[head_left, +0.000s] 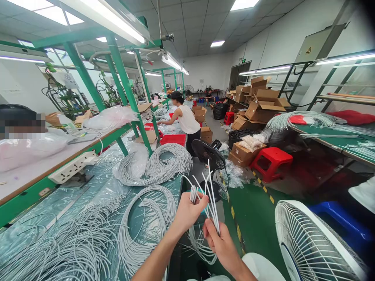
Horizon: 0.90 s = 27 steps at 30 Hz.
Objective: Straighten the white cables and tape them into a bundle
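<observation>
The left hand (190,210) is closed around the gathered ends of some pale wires (215,210), and just beside and below it the right hand (219,237) clamps more of them, their tips fanning upward in front of the person, off the bench's edge. To the left, on the bench (99,185), I see a coil (125,234) and a loose heap (73,242) of similar wire; a black fan (206,154) stands beyond the hands, a white fan (313,242) to the right.

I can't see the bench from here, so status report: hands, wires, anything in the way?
Left hand holding a bunch of wires. Right hand gripping wires lower down. Nothing seen blocking; black fan beyond.
</observation>
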### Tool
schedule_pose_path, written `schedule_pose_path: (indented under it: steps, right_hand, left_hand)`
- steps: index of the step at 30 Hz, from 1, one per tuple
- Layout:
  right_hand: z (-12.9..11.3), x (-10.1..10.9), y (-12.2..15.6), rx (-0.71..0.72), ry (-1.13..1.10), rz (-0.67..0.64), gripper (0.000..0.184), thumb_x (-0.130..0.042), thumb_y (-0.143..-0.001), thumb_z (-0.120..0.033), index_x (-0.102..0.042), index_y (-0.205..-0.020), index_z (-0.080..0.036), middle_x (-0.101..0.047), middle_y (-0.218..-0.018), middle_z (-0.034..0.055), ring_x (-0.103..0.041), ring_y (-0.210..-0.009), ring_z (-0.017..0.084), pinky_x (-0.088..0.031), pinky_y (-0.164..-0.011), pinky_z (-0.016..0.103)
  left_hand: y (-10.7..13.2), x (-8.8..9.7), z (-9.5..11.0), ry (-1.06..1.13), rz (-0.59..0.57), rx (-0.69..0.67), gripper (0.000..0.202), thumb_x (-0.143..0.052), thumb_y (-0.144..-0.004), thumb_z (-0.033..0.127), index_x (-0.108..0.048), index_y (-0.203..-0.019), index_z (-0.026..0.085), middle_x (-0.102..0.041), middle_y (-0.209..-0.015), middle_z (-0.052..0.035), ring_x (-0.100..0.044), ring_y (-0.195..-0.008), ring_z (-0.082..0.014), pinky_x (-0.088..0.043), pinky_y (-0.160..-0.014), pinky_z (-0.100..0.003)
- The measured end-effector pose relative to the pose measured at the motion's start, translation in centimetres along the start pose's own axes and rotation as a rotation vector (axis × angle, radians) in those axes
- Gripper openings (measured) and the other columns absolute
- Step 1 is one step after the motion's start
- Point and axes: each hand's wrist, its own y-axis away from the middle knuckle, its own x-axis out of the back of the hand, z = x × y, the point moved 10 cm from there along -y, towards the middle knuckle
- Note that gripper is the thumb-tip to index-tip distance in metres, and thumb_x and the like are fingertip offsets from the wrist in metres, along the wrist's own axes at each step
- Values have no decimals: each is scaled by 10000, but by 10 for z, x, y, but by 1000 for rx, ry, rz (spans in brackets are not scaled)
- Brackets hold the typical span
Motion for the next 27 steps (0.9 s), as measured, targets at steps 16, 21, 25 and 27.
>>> schedule_pose_path:
  steps: [16, 21, 25, 27]
  right_hand:
    - [0, -6, -5, -149, -510, 136, 567, -641, -718, -729, -619, -727, -163, -352, -454, -83, -255, -379, 56, -232, -384, 209]
    - [9, 44, -19, -71, -624, 344, 498, -721, -711, -639, -691, -826, -155, -583, -656, 6, -554, -602, 136, -511, -631, 287]
    - [0, 71, -31, -29, -764, 390, 454, -774, -675, -591, -675, -789, -163, -223, -501, -115, -158, -400, 50, -250, -373, 208]
    - [-17, 66, -34, -23, -685, 323, 468, -726, -727, -607, -683, -838, -155, -182, -530, -115, -107, -422, 50, -169, -378, 212]
  left_hand:
    - [4, 6, -22, 119, 100, -26, 455, -496, -871, 598, -514, -677, 187, -315, -494, 74, -264, -449, -82, -230, -441, -217]
    - [11, 7, -17, 69, 69, -73, 457, -469, -892, 594, -530, -685, 191, -339, -501, 60, -302, -465, -97, -256, -468, -231]
    - [20, -5, -15, -1, 17, -110, 444, -453, -913, 557, -536, -686, 185, -384, -538, 40, -332, -508, -109, -267, -499, -237]
    - [24, -16, -12, -43, -31, -146, 441, -444, -926, 531, -546, -685, 177, -434, -569, 22, -361, -538, -117, -289, -525, -241]
